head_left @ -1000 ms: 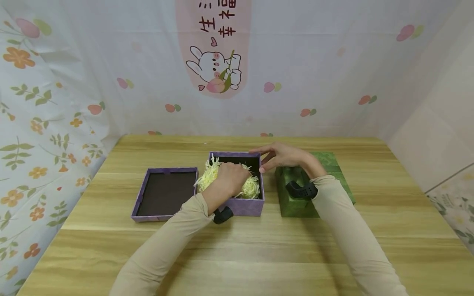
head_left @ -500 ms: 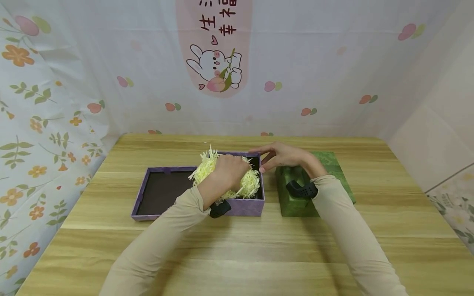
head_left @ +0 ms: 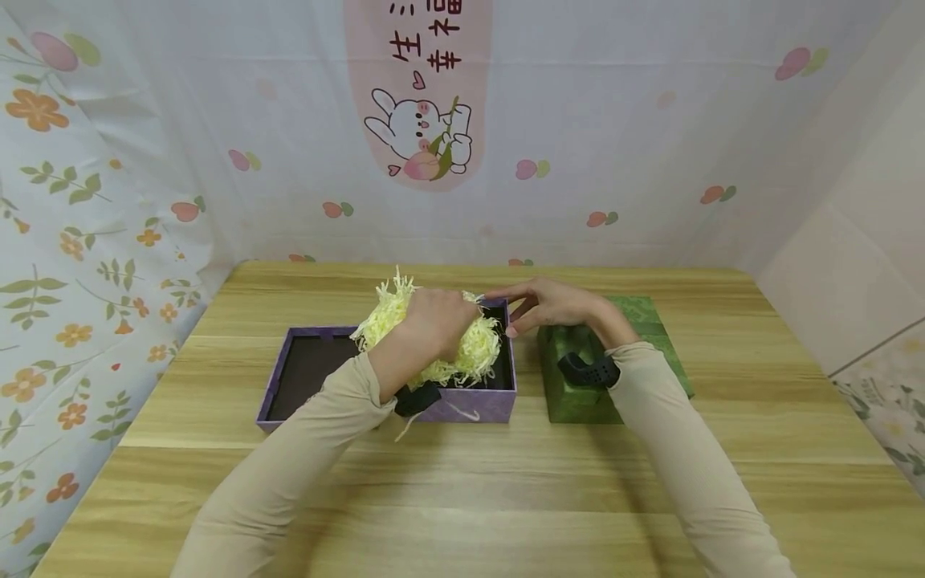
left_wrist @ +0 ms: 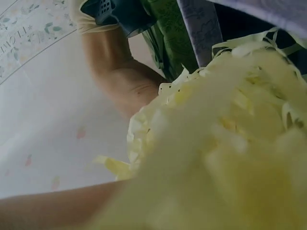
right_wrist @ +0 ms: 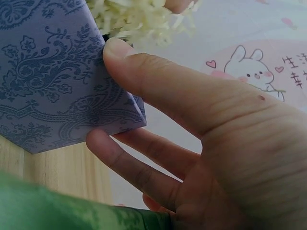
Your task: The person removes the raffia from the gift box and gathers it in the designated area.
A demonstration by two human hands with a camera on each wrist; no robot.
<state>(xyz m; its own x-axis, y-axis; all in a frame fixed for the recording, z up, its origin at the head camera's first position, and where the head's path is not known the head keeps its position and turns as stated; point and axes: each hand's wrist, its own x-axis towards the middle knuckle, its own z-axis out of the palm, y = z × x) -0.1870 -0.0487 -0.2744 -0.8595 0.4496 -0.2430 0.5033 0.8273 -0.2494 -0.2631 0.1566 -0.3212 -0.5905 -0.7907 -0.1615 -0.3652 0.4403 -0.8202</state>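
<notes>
My left hand point(head_left: 438, 319) grips a big clump of pale yellow shredded paper point(head_left: 385, 318), held up over the open purple box point(head_left: 494, 406). Loose strands hang down the box's front, and the dark inside shows at its right. The clump point(left_wrist: 254, 143) fills much of the left wrist view and hides the fingertips. My right hand point(head_left: 555, 307) holds the box's back right corner. As the right wrist view shows, its thumb lies on the rim of the patterned box point(right_wrist: 53, 72), while fingers touch it around the corner.
To the left lies the purple lid point(head_left: 312, 365) with its dark inside up, partly behind my left forearm. A green box point(head_left: 578, 408) stands right of the purple one, under my right wrist. Behind the wooden table point(head_left: 506, 498) hangs a printed cloth point(head_left: 621, 120).
My left hand has risen out of the purple box and moved left, pulling the shredded paper up with it. The right hand stays at the box's corner.
</notes>
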